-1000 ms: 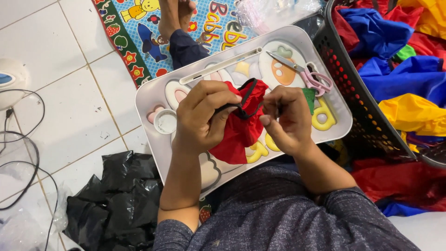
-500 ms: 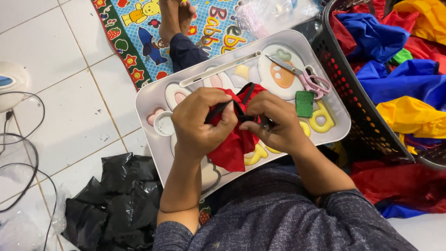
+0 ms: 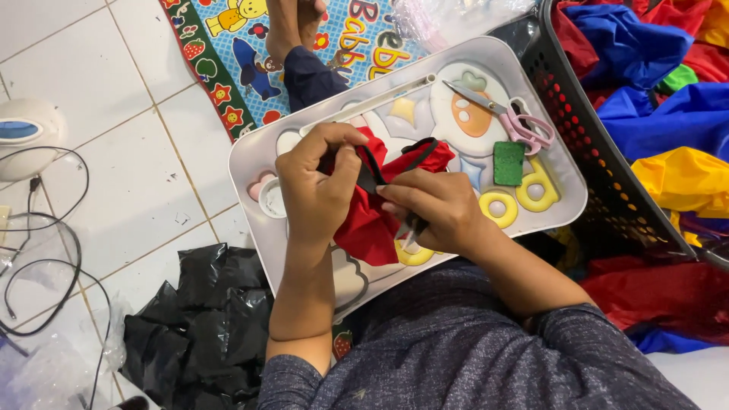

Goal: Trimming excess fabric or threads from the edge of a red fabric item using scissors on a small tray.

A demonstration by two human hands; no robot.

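My left hand (image 3: 317,186) and my right hand (image 3: 433,206) both hold a small red cloth piece (image 3: 373,224) with a black strap (image 3: 370,176) over a white lap tray (image 3: 258,156). The left fingers pinch the strap at the cloth's upper left. The right hand grips the cloth's right side, and something thin pokes out below its fingers; I cannot tell what it is. Pink-handled scissors (image 3: 510,118) and a small green block (image 3: 508,162) lie on the tray to the right of my hands.
A black plastic basket (image 3: 600,182) full of blue, red and yellow cloth (image 3: 657,99) stands at the right. A crumpled black plastic bag (image 3: 197,326) lies on the tiled floor at lower left, with cables (image 3: 45,250) and a white device (image 3: 26,133). A colourful mat (image 3: 250,53) lies beyond the tray.
My right hand has slid down and to the right along the cloth, and the strap now stretches between both hands. The left hand keeps its pinch.
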